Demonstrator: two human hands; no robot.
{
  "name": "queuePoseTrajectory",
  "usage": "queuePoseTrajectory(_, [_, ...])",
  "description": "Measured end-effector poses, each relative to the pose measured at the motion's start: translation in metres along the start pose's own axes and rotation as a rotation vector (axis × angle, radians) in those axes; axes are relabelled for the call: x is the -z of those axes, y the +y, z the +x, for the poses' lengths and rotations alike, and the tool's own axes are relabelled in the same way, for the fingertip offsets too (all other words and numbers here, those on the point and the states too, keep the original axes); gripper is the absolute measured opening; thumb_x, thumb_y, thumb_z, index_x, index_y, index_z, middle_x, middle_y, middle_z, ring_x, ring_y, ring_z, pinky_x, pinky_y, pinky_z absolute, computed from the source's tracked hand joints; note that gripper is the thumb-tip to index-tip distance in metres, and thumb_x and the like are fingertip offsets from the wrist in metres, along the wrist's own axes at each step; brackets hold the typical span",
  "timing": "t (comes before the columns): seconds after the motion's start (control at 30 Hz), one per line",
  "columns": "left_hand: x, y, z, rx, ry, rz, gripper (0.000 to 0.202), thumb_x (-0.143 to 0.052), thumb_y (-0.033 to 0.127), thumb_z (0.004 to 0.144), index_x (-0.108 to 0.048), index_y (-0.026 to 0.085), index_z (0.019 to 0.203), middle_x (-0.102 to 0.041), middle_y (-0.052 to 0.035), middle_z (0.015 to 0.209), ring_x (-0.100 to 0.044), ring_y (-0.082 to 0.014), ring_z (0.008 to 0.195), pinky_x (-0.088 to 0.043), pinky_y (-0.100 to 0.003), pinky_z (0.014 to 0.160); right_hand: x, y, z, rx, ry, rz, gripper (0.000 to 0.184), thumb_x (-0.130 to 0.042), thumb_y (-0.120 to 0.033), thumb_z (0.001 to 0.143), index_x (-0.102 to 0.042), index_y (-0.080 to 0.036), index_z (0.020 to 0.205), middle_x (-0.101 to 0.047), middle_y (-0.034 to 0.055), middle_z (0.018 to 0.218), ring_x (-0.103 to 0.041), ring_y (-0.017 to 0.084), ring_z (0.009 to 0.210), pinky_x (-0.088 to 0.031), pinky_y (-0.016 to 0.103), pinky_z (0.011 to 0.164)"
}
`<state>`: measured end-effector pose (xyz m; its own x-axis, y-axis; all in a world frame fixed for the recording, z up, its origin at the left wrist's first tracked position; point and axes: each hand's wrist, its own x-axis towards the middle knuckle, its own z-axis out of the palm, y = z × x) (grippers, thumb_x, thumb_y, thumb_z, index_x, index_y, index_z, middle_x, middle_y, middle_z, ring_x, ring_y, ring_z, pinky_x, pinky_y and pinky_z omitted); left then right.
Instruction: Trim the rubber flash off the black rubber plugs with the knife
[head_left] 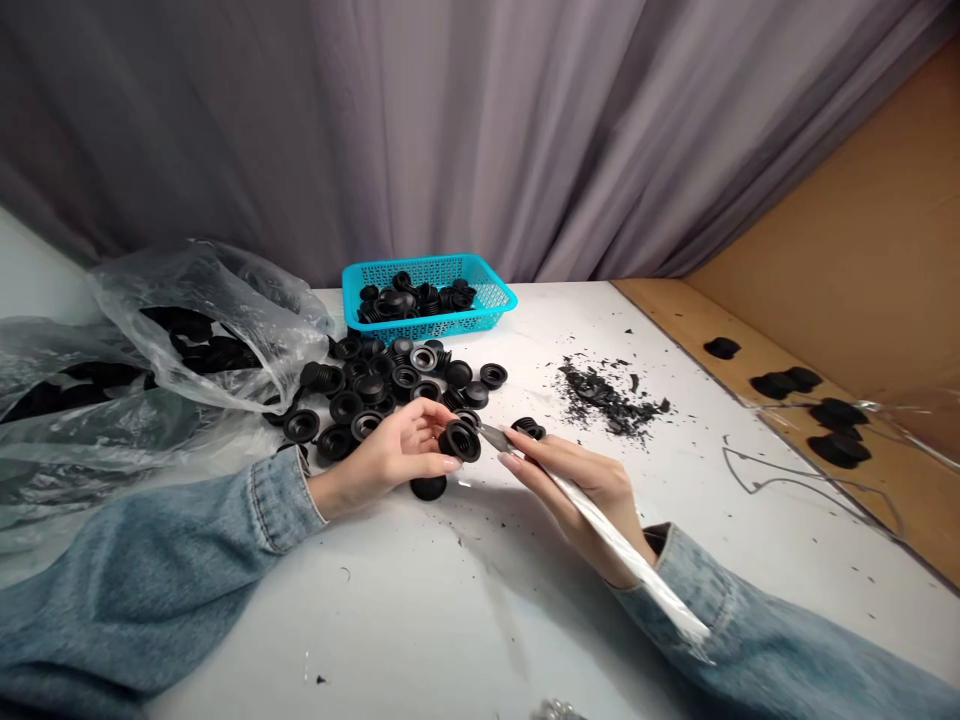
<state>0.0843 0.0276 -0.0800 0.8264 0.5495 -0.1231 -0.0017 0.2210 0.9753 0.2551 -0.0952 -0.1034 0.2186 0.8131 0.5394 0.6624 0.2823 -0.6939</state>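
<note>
Between the thumb and fingers of my left hand (401,445) is a round black ribbed plug (460,441), its hollow side turned toward me. My right hand (581,490) grips a knife (600,520) with a long handle wrapped in white. The short grey blade points left, its tip at or very close to the plug's rim; I cannot tell whether it touches. Beneath my left hand lies another black plug (428,487), and one more (528,428) sits just behind my right fingers. A pile of similar black plugs (369,388) spreads behind my left hand.
At the back, a blue perforated basket (504,298) holds several plugs. Clear plastic bags (217,270) with black pieces lie at left. Black shavings (611,398) are heaped on the white table (360,620). More black pieces (838,450) and a thin wire loop (810,482) lie at right.
</note>
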Motion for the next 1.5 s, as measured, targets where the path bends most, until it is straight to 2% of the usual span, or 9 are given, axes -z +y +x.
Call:
queuePoseTrajectory(0.43, [0.003, -0.008, -0.002, -0.129, -0.07, 0.184, 0.034, -0.07, 0.022, 0.073, -0.053, 0.016, 0.102, -0.06, -0.0057, 0.102, -0.057, -0.0171, 0.096, -0.044, -0.034, 0.088, 0.002, -0.001, 0.0, -0.041, -0.026, 0.006, 0.022, -0.058, -0.023, 0.084, -0.071, -0.017, 0.1, -0.055, -0.0002, 0.06, -0.05, 0.009, 0.05, -0.043, 0.022, 0.048])
queuePoseTrajectory(0.67, [0.002, -0.01, -0.002, -0.165, -0.033, 0.193, 0.035, -0.071, 0.021, 0.072, -0.054, 0.017, 0.102, -0.06, -0.0058, 0.102, -0.056, -0.0184, 0.098, -0.043, -0.035, 0.091, 0.0, 0.0, 0.0, -0.028, -0.027, 0.005, 0.022, -0.06, -0.022, 0.082, -0.071, -0.018, 0.1, -0.054, -0.0009, 0.058, -0.049, 0.009, 0.049, -0.041, 0.021, 0.045])
queuePoseTrajectory(0.8, [0.002, -0.012, -0.001, -0.161, -0.032, 0.159, 0.036, -0.071, 0.02, 0.072, -0.053, 0.017, 0.103, -0.06, -0.006, 0.104, -0.056, -0.0186, 0.1, -0.043, -0.035, 0.092, -0.001, -0.001, 0.0, -0.005, 0.014, 0.017, 0.021, -0.059, -0.022, 0.082, -0.072, -0.019, 0.099, -0.053, -0.0014, 0.056, -0.047, 0.009, 0.046, -0.039, 0.02, 0.043])
queuePoseTrajectory(1.33, [0.003, -0.012, -0.002, -0.123, -0.021, 0.134, 0.036, -0.071, 0.021, 0.071, -0.056, 0.016, 0.103, -0.062, -0.0067, 0.104, -0.057, -0.0194, 0.102, -0.042, -0.036, 0.094, -0.001, -0.001, 0.0, 0.037, -0.01, -0.047, 0.022, -0.058, -0.019, 0.083, -0.071, -0.014, 0.1, -0.054, 0.0003, 0.06, -0.048, 0.008, 0.048, -0.041, 0.02, 0.047])
queuePoseTrajectory(1.5, [0.001, -0.009, -0.002, -0.103, -0.011, 0.129, 0.035, -0.071, 0.019, 0.07, -0.057, 0.015, 0.102, -0.063, -0.0072, 0.104, -0.057, -0.0197, 0.101, -0.043, -0.035, 0.093, 0.0, 0.001, -0.002, 0.011, -0.034, -0.064, 0.023, -0.058, -0.021, 0.084, -0.07, -0.017, 0.103, -0.054, -0.0003, 0.061, -0.047, 0.008, 0.05, -0.042, 0.02, 0.049])
